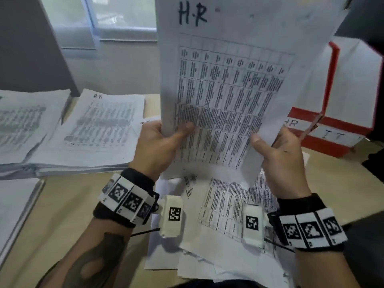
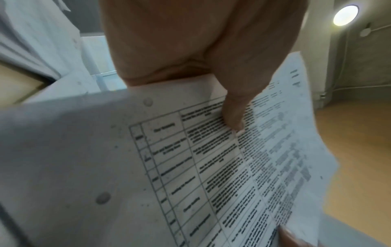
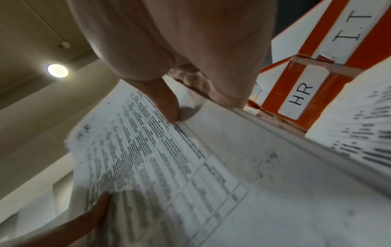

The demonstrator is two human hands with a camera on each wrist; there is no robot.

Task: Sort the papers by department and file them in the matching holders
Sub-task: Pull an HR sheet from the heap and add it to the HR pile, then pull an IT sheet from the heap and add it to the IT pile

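A printed sheet marked "H.R" [image 1: 228, 80] is held upright in front of me, with more sheets behind it. My left hand [image 1: 160, 142] pinches its lower left edge, thumb [image 2: 232, 108] on the front. My right hand [image 1: 278, 159] grips the lower right corner, thumb [image 3: 167, 103] on the paper. Red-and-white file holders labelled "HR" [image 1: 293, 123] and "IT" [image 1: 334, 135] stand at the right; both labels also show in the right wrist view, "HR" [image 3: 300, 95] and "IT" [image 3: 355, 26]. A stack topped by an "H.R" page [image 1: 97, 129] lies at the left.
Loose printed sheets [image 1: 224, 208] lie scattered on the wooden table [image 1: 68, 215] under my hands. Another paper stack [image 1: 22, 121] sits at the far left, and a further pile [image 1: 16, 208] at the near left edge. A window [image 1: 116, 19] is behind.
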